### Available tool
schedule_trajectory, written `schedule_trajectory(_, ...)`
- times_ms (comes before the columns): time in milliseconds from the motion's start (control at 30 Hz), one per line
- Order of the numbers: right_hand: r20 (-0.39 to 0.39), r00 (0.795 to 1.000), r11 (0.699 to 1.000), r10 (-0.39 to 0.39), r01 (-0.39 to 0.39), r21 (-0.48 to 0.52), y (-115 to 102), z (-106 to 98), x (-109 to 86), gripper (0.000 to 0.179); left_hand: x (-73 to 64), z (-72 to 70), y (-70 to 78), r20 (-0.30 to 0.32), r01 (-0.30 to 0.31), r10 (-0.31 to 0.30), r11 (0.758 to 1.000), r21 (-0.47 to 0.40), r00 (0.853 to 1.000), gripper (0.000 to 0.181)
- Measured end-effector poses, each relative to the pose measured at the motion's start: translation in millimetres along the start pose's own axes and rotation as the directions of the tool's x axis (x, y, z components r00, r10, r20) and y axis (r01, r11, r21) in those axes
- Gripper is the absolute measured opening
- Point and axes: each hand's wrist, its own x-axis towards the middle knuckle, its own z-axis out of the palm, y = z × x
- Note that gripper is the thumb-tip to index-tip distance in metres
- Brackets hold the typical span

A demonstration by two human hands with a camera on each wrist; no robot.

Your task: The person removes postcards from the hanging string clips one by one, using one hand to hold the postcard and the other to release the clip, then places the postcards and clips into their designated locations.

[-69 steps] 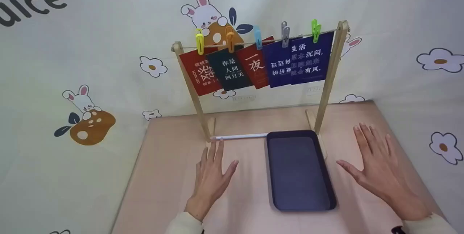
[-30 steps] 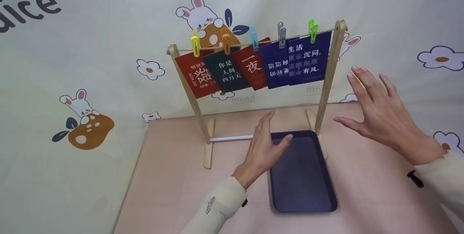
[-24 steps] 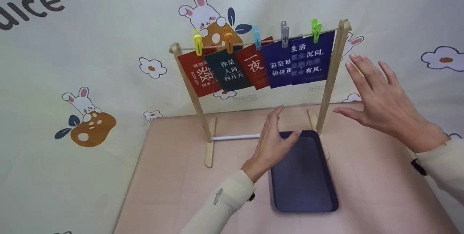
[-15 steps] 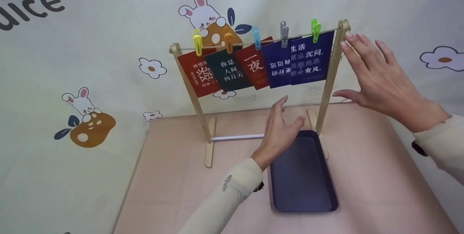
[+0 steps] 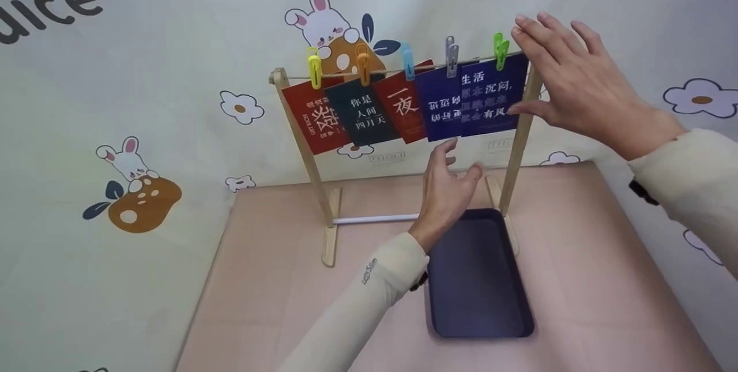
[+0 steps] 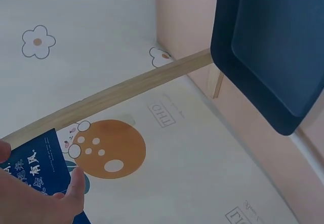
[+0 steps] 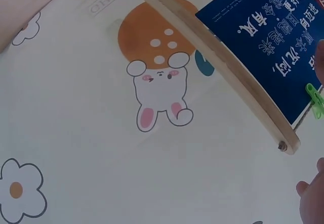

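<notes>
Several cards hang by clothespins from a string between two wooden posts. The rightmost dark blue card [image 5: 494, 95] hangs from a green clothespin [image 5: 501, 52]. My right hand [image 5: 582, 83] is raised before the top of the right post [image 5: 518, 158], fingers spread and holding nothing. Its fingertips are close to the green clothespin, and its thumb overlaps the card's right edge. Below the blue cards hovers my left hand [image 5: 448, 190], empty, fingers relaxed and pointing up. A grey clothespin [image 5: 452, 57] holds the neighbouring blue card [image 5: 441, 104]. In the left wrist view, my left hand [image 6: 40, 201] partly covers the rightmost card.
A dark tray [image 5: 481, 303] lies on the pink table [image 5: 277, 303], under my left forearm. Leftward hang red and dark green cards [image 5: 358, 109] with blue, orange and yellow clothespins [image 5: 314, 69]. A white rod [image 5: 375, 219] joins the stand's feet. Behind is a printed cloth [image 5: 173, 43].
Both hands have risen from above the table. The right hand has moved up and lately left to the stand's top right; the left has moved up and right, over the tray. The cards hang as before.
</notes>
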Motion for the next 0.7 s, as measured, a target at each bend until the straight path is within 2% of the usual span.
schedule_trajectory(133, 0.03, 0.999, 1.0, 0.023, -0.023, 0.006, -1.5, -1.7, 12.5, 0.097, 7.9, 2.8, 1.6, -0.025, 0.001, -0.001, 1.0, -0.021, 1.0, 0.055)
schedule_trajectory(367, 0.094, 0.996, 0.999, 0.008, -0.003, -0.052, -4.5, -7.3, 31.7, 0.092, 25.0, 8.2, 2.4, -0.079, 0.0, -0.005, 0.997, -0.073, 0.997, 0.056)
schedule_trajectory(567, 0.133, 0.99, 0.998, 0.041, -0.033, -0.062, -7.3, -9.0, 45.6, 0.086, 33.3, 12.0, 2.7, -0.096, 0.008, -0.021, 0.991, -0.137, 0.995, 0.056)
schedule_trajectory(700, 0.158, 0.983, 0.996, 0.091, -0.088, -0.03, -8.2, -7.7, 51.6, 0.084, 38.6, 13.6, 1.2, -0.123, 0.028, -0.053, 0.981, -0.193, 0.991, 0.055)
